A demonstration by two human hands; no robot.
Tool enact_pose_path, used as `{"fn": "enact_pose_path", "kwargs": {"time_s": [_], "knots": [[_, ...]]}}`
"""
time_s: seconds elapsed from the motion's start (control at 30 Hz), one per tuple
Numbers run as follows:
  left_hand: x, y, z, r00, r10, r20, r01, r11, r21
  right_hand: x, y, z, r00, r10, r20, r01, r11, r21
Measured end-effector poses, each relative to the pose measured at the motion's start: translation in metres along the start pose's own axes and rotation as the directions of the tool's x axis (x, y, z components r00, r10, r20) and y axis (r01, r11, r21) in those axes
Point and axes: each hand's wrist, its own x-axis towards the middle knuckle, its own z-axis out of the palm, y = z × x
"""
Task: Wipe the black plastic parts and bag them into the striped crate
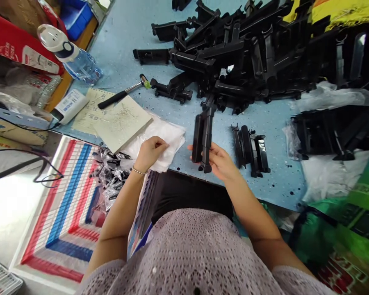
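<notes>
My right hand (222,162) is closed round a black plastic part (203,139), upright in the picture above the table's front edge. My left hand (150,152) rests at a stack of thin white plastic bags (169,139), thumb and fingers pressed together; whether a bag is pinched between them is too small to tell. Right of my right hand, a small group of black parts (250,151) lies side by side on the blue table (178,110). A large heap of similar black parts (227,57) covers the far side.
A hammer (119,97) lies across papers and a pale pad (123,123) at the left. Behind them stand a water bottle (70,57) and a white device (69,107). A striped basket (61,209) with bagged parts sits below left; green bags (350,229) are at the right.
</notes>
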Motion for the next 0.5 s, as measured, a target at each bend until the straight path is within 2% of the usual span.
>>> {"fn": "enact_pose_path", "kwargs": {"time_s": [0.1, 0.17, 0.2, 0.27, 0.33, 0.4, 0.43, 0.5], "knots": [[-0.005, -0.001, -0.006, 0.998, -0.054, -0.013, 0.052, 0.991, -0.127, 0.030, 0.006, 0.021, 0.989, 0.058, 0.133, -0.071, 0.993, 0.092], [-0.010, 0.001, -0.008, 0.998, -0.014, -0.060, 0.005, 0.990, -0.143, 0.048, 0.017, 0.029, 0.986, 0.115, 0.123, -0.127, 0.987, 0.096], [-0.013, 0.002, -0.010, 0.994, 0.036, -0.100, -0.046, 0.993, -0.105, 0.053, 0.022, 0.030, 0.987, 0.135, 0.086, -0.142, 0.986, 0.087], [-0.018, 0.004, -0.017, 0.970, 0.183, -0.161, -0.171, 0.981, 0.085, 0.053, 0.030, 0.026, 0.993, 0.120, -0.005, -0.120, 0.991, 0.067], [-0.020, 0.006, -0.025, 0.942, 0.309, -0.132, -0.258, 0.917, 0.304, 0.040, 0.032, 0.018, 0.997, 0.079, -0.012, -0.078, 0.995, 0.062], [-0.019, 0.006, -0.031, 0.932, 0.353, -0.086, -0.294, 0.872, 0.391, 0.023, 0.032, 0.010, 0.982, 0.143, 0.124, -0.151, 0.986, 0.065], [-0.018, 0.006, -0.033, 0.930, 0.360, -0.070, -0.308, 0.870, 0.384, 0.016, 0.033, 0.007, 0.952, 0.218, 0.214, -0.236, 0.970, 0.062], [-0.019, 0.006, -0.035, 0.923, 0.378, -0.071, -0.333, 0.879, 0.341, 0.009, 0.037, 0.004, 0.859, 0.372, 0.353, -0.418, 0.906, 0.062]]}}
